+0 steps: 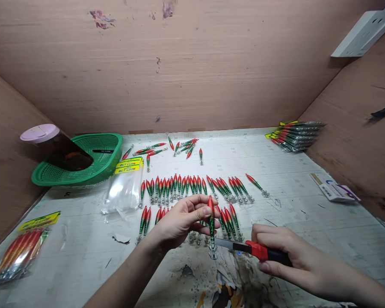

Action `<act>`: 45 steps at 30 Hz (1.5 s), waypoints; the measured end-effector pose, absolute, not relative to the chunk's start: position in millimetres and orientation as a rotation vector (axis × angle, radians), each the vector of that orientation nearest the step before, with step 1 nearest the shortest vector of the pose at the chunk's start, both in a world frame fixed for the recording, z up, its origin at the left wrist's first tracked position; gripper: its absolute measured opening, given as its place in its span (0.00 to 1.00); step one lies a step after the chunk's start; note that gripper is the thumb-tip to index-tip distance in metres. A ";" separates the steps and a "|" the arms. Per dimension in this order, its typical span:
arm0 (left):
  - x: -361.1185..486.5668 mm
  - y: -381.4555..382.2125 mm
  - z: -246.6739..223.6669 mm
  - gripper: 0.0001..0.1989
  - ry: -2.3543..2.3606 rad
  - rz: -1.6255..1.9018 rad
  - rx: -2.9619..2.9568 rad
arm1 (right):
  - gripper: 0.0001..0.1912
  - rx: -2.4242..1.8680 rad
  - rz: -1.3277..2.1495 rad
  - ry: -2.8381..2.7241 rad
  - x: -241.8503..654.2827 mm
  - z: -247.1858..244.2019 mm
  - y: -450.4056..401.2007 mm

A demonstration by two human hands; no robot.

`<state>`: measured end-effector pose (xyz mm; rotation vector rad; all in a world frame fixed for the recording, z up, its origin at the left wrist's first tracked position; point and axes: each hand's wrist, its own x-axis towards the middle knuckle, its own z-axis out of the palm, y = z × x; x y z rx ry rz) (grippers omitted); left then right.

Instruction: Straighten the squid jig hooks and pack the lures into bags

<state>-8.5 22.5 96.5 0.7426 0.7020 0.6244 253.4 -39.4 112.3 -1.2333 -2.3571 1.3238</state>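
Observation:
Between thumb and fingers, my left hand point(182, 218) holds a red and green squid jig point(211, 222) upright, its ring of hooks pointing down. My right hand point(298, 256) is wrapped around a utility knife point(259, 250) with a red and black handle. The knife's blade tip meets or nearly meets the jig just above the hooks; I cannot tell whether it touches. Behind my hands, more red and green jigs point(179, 186) lie in rows on the white-covered table point(259, 158). My left hand hides part of the nearer row.
A green basket point(115, 147) holding a lidded dark bottle point(64, 149) stands at left. Near it lie clear bags point(123, 192) with yellow headers and a pack of orange lures point(21, 252). Packed lures point(297, 136) are stacked at back right, near a small white box point(333, 188). Walls enclose the table.

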 end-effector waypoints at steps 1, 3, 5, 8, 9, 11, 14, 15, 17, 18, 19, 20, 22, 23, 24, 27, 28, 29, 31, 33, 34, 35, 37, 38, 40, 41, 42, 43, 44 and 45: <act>-8.5 22.4 96.8 0.13 0.698 0.624 0.744 | 0.13 -1.238 1.345 -2.348 253.6 112.9 -39.0; -8.2 22.0 97.1 0.12 0.690 0.623 0.755 | 0.14 -1.249 1.383 -2.327 253.9 114.2 -38.5; -7.7 21.4 97.0 0.11 0.686 0.620 0.767 | 0.14 -1.253 1.416 -2.311 254.3 115.1 -38.2; -6.9 20.6 97.1 0.11 0.684 0.614 0.782 | 0.14 -1.242 1.438 -2.305 255.0 115.7 -37.7; -6.6 20.4 97.2 0.11 0.683 0.613 0.784 | 0.14 -1.236 1.435 -2.304 255.1 115.8 -37.4; -6.2 20.2 97.6 0.11 0.680 0.611 0.788 | 0.14 -1.219 1.427 -2.305 255.0 116.5 -36.5; -6.0 20.4 98.3 0.11 0.684 0.614 0.793 | 0.13 -1.204 1.397 -2.306 254.3 118.5 -35.7; -6.0 20.6 98.4 0.11 0.686 0.615 0.795 | 0.12 -1.201 1.386 -2.304 253.9 119.3 -35.6; -6.1 21.0 98.5 0.11 0.688 0.614 0.795 | 0.11 -1.197 1.371 -2.300 253.2 121.1 -35.8; -6.1 21.2 98.5 0.11 0.688 0.612 0.795 | 0.11 -1.197 1.367 -2.300 252.9 121.9 -35.9; -6.0 21.2 98.6 0.11 0.689 0.609 0.796 | 0.11 -1.199 1.362 -2.303 252.5 122.7 -36.0; -5.8 21.2 98.7 0.11 0.691 0.606 0.799 | 0.11 -1.206 1.355 -2.307 252.2 123.3 -36.2; -5.3 20.7 99.4 0.11 0.700 0.604 0.805 | 0.11 -1.223 1.342 -2.315 251.8 124.2 -36.5; -4.9 20.2 99.9 0.11 0.706 0.602 0.808 | 0.11 -1.230 1.335 -2.318 251.8 124.4 -36.7; -4.4 19.7 100.4 0.11 0.713 0.604 0.810 | 0.11 -1.235 1.332 -2.321 251.8 124.4 -36.9; -2.7 18.2 101.5 0.13 0.738 0.616 0.800 | 0.11 -1.241 1.338 -2.336 252.4 123.3 -37.2; -2.1 17.7 101.5 0.14 0.747 0.624 0.793 | 0.11 -1.245 1.341 -2.343 252.6 122.7 -37.3; -1.7 17.4 101.4 0.15 0.756 0.632 0.787 | 0.12 -1.251 1.344 -2.351 252.8 122.2 -37.3; -1.2 16.8 101.0 0.17 0.769 0.643 0.785 | 0.12 -1.266 1.340 -2.366 252.8 121.1 -37.3; -1.3 16.2 100.8 0.18 0.779 0.654 0.786 | 0.12 -1.271 1.332 -2.385 252.3 120.4 -37.3; -1.5 15.9 100.9 0.18 0.787 0.657 0.786 | 0.12 -1.267 1.328 -2.394 251.9 120.0 -37.3; -1.7 15.5 101.1 0.18 0.797 0.659 0.785 | 0.11 -1.260 1.322 -2.401 251.5 119.7 -37.3; -2.1 14.7 101.6 0.19 0.825 0.661 0.779 | 0.11 -1.240 1.309 -2.414 250.5 118.6 -37.3; -2.3 14.3 101.7 0.19 0.840 0.660 0.777 | 0.10 -1.230 1.301 -2.421 250.0 117.9 -37.4; -2.8 13.7 101.1 0.20 0.862 0.657 0.771 | 0.10 -1.216 1.273 -2.439 248.9 116.4 -37.6; -3.2 13.5 100.5 0.20 0.870 0.656 0.766 | 0.10 -1.212 1.255 -2.447 248.4 115.7 -37.7; -3.6 13.4 99.6 0.20 0.875 0.654 0.760 | 0.10 -1.208 1.239 -2.456 247.9 115.0 -37.8; -4.2 13.3 98.7 0.20 0.877 0.653 0.755 | 0.09 -1.204 1.224 -2.462 247.4 114.5 -37.8; -4.9 13.3 97.9 0.20 0.878 0.652 0.748 | 0.09 -1.199 1.213 -2.466 247.2 114.1 -37.8; -5.7 13.2 97.3 0.20 0.876 0.650 0.742 | 0.09 -1.193 1.204 -2.466 247.1 113.8 -37.8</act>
